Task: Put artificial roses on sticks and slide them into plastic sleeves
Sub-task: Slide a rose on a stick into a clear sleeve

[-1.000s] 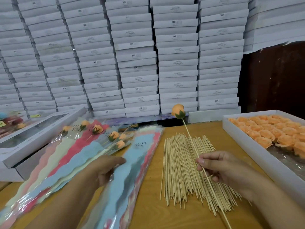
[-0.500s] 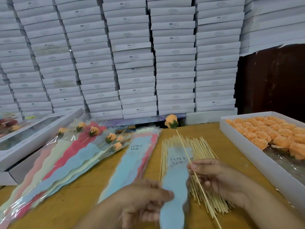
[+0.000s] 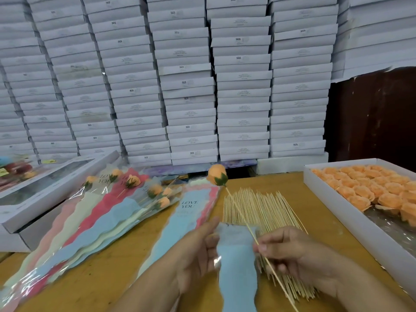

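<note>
Head view shows, behind your wooden table (image 3: 117, 273), a wall of stacked white boxes (image 3: 189, 86) filling the background. At your right, an open white tray (image 3: 351, 224) holds rows of loose orange rose heads (image 3: 369, 190). At your left, a fan of finished sleeved roses (image 3: 108, 212) lies overlapping, and just beside it sits a stack of empty sleeves (image 3: 189, 221) printed "LOVE YOU". A spread of bare wooden sticks (image 3: 265, 212) lies between that stack and the tray, partly under your hands. Your left hand (image 3: 198, 255) comes in from below, thumb and fingers curled round the left edge of a blue plastic sleeve (image 3: 236, 266), holding it lifted above the table with its open top pointing away from you. Your right hand (image 3: 290, 253) pinches one stick (image 3: 243, 219) between thumb and fingertips, near the stick's lower half. That stick slants up and away across the sleeve's upper right corner, and the orange rose (image 3: 217, 174) with its green base sits on its far tip, well beyond the sleeve's mouth.
</note>
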